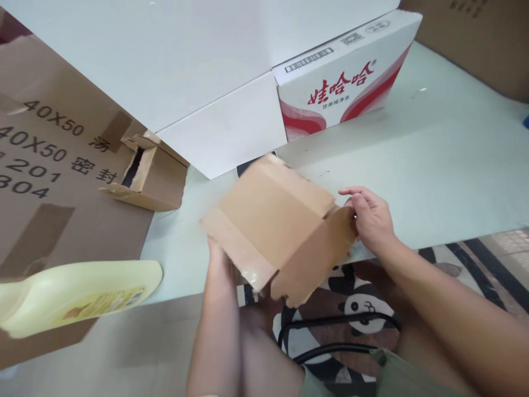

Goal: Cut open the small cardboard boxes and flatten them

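A small brown cardboard box (273,220) is held tilted above the near edge of the pale table (433,165), its flaps partly folded. My left hand (219,256) supports it from below at the left; its fingers are hidden behind the cardboard. My right hand (370,218) grips the box's right flap, fingers curled on the edge.
A large white box (185,71) and a white carton with red Chinese lettering (347,77) stand at the back. A torn brown box (151,173) lies left, beside a big printed carton (53,182). A pale yellow bottle (78,295) lies at lower left. A panda-patterned seat (363,309) is below.
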`<state>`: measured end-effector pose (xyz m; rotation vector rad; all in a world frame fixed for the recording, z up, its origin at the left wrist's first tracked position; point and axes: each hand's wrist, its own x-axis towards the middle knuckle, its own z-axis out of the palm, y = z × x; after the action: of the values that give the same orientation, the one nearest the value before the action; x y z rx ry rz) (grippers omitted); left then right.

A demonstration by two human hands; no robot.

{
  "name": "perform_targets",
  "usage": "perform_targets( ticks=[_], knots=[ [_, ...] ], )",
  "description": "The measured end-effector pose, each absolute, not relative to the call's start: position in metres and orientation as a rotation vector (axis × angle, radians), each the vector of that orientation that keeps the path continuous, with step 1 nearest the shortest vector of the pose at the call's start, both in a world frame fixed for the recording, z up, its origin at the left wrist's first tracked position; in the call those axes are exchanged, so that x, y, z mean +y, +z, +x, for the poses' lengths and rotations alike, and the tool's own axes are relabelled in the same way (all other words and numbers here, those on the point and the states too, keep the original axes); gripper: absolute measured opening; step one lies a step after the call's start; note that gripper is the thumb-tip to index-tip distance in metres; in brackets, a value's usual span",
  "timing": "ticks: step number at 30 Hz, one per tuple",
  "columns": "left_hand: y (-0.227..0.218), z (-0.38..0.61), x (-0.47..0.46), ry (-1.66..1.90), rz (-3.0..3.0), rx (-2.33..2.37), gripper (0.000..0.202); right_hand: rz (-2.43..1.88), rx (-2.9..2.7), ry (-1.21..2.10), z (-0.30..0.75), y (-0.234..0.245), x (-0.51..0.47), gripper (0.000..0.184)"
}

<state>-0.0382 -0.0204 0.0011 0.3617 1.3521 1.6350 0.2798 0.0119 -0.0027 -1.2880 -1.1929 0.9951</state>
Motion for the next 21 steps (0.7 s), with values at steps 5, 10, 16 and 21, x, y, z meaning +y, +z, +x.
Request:
perform_targets(
  ticks=[5, 10, 16, 21],
  knots=[
    [0.018, -0.04, -0.023, 1.668, 0.434, 1.166, 0.047, -1.298, -1.366, 0.834, 0.281, -0.006, 0.017, 0.04],
    [0.015, -0.038, -0.021, 1.771, 0.43, 1.118, 0.033, -1.097, -1.049, 1.36, 0.272, -0.01, 0.018, 0.068],
    [0.025, -0.032, -0.02, 1.841, 0.425, 1.071, 0.043, -1.171, -0.828, 1.555, 0.27, -0.009, 0.014, 0.055],
    [0.02, -0.032, -0.018, 1.752, 0.473, 1.163, 0.038, -1.127, -0.979, 1.775, 0.271, -0.005, 0.004, 0.056]
  ],
)
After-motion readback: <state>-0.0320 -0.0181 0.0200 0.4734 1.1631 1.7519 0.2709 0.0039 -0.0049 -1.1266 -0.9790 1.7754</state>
